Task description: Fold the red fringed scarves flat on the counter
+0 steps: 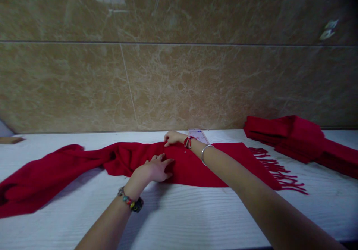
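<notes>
A long red scarf [201, 164] with a fringed right end lies across the white table. Its right half is spread flat, while the left part is bunched and twisted. My left hand [158, 169] rests on the middle of the scarf with fingers spread, a ring on one finger and a beaded bracelet at the wrist. Just beyond it, my right hand [173, 138] is at the scarf's far edge, its fingers curled down and closed on the cloth. A red cord bracelet and a silver bangle circle that arm.
A phone [198, 135] with a lit screen lies behind the scarf, near the wall. Folded red scarves [293, 138] are piled at the right. A brown marbled wall [179, 86] rises along the back edge of the white table [179, 220]. A wooden piece [11, 140] lies far left.
</notes>
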`<state>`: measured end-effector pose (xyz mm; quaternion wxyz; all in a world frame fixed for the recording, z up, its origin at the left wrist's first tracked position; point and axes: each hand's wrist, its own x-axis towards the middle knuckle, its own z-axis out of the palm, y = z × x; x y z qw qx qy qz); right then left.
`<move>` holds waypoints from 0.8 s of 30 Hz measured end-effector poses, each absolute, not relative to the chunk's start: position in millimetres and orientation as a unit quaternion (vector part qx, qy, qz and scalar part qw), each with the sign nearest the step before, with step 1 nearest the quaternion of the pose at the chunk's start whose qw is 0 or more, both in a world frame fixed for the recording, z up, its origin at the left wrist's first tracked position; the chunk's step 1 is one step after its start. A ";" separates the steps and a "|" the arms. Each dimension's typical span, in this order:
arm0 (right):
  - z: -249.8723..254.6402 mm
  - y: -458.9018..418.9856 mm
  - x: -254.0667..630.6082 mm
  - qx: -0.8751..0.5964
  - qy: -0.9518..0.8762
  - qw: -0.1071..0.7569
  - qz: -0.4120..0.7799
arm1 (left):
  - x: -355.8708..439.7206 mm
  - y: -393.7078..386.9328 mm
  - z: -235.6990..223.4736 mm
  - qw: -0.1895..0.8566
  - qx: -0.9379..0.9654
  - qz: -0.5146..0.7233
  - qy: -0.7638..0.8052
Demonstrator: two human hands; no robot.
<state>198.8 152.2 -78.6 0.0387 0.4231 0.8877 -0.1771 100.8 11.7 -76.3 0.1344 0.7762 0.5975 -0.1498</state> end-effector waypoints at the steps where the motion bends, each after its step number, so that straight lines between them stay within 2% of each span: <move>1: -79.5 152.0 197.6 0.422 0.887 0.039 -0.184 | 100.7 11.9 -76.3 0.135 0.776 -0.150 0.597; 14: -84.3 148.9 175.7 0.453 0.872 -0.034 -0.181 | 99.0 12.9 -72.0 0.151 0.785 -0.179 0.574; 24: -74.9 167.6 248.6 0.422 0.882 0.071 -0.199 | 98.0 14.9 -80.6 0.149 0.763 -0.147 0.611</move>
